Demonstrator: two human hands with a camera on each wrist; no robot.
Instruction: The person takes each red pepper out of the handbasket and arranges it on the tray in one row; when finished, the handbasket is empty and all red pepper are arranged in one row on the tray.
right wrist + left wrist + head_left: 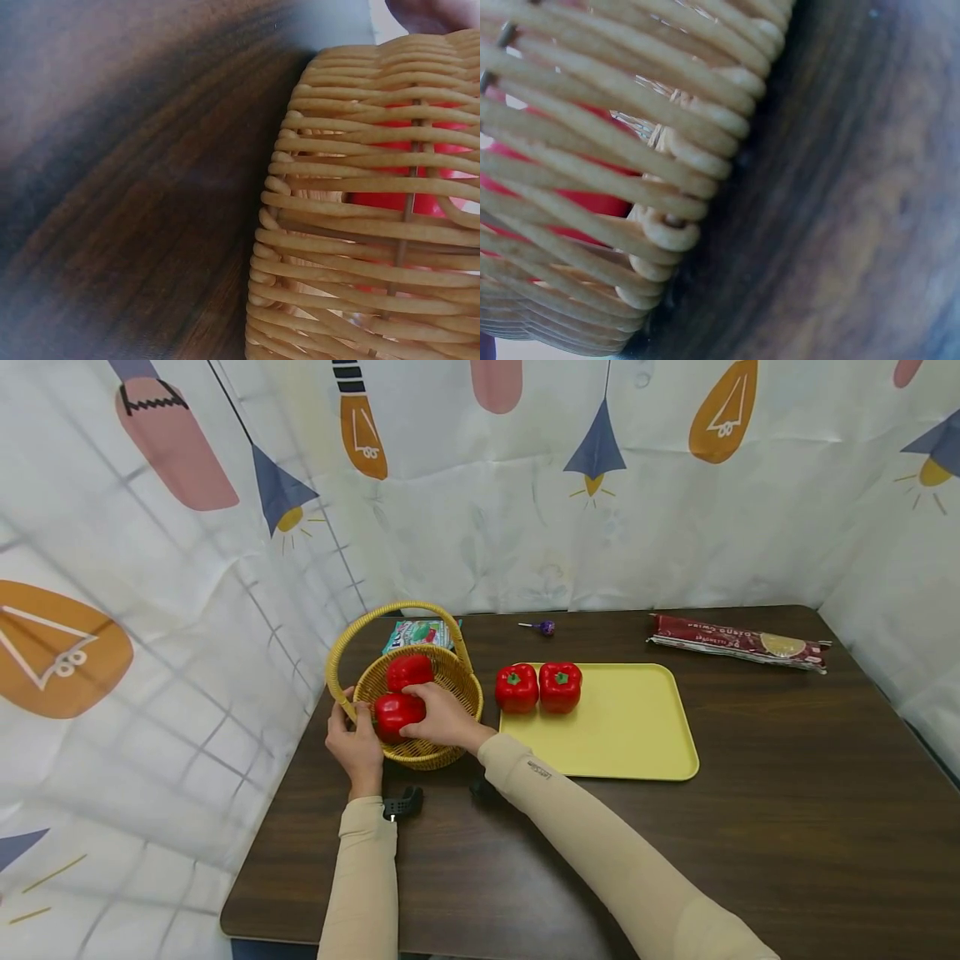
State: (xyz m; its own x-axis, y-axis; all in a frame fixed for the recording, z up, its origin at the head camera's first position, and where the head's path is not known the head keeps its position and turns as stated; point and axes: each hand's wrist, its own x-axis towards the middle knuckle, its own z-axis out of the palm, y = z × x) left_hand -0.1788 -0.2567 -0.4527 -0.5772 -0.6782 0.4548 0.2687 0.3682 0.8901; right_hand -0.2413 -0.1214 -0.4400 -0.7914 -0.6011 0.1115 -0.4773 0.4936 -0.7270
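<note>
A yellow wicker basket (468,689) with a tall hoop handle stands at the table's left, holding two red bell peppers. My left hand (357,747) grips its left rim by the handle's foot. My right hand (444,718) reaches in over the near side, thumb and fingers spread around the nearer bell pepper (396,715). Behind that one lies the other bell pepper (409,672), close to my right fingertips. Through the weave, red shows in the left wrist view and in the right wrist view, where the basket wall (345,240) hides most of the inside.
A yellow tray (615,727) lies right of the basket, with a red bell pepper (517,687) and another bell pepper (560,687) at its left corner. Behind are a teal packet (423,633), a purple lollipop (546,627) and a long maroon packet (738,642). Printed curtains border the table.
</note>
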